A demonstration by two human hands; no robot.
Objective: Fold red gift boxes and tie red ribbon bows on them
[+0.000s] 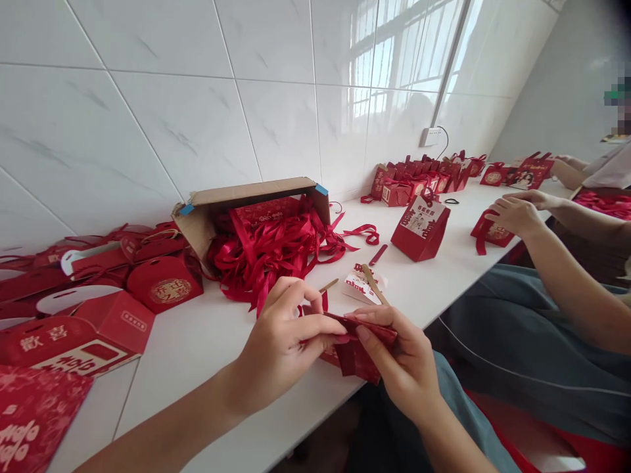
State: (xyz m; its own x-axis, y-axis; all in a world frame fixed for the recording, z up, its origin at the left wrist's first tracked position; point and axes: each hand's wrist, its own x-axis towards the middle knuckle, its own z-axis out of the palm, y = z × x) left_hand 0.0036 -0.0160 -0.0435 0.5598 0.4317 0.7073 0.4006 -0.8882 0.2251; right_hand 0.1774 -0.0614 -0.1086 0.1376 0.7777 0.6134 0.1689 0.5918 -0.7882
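Note:
Both my hands are closed on a red paper gift box (362, 358) at the table's front edge. My left hand (290, 328) pinches the box's top from the left, its thumb and forefinger meeting there; a bit of red ribbon shows by the fingers. From the right, my right hand (401, 355) grips the top edge, thumb on the near side. Fingers hide much of the box. Just beyond lie a white printed card (362, 286) and a thin gold strip (375, 284). A cardboard carton (254, 190) on its side spills red ribbons (266, 253) onto the table.
Several red boxes (165, 286) lie piled at the left. A standing red box (421, 226) is right of centre, with rows of boxes (424, 180) along the wall. To the right, a co-worker's hands (522, 210) hold a red box (493, 230); another person sits further off.

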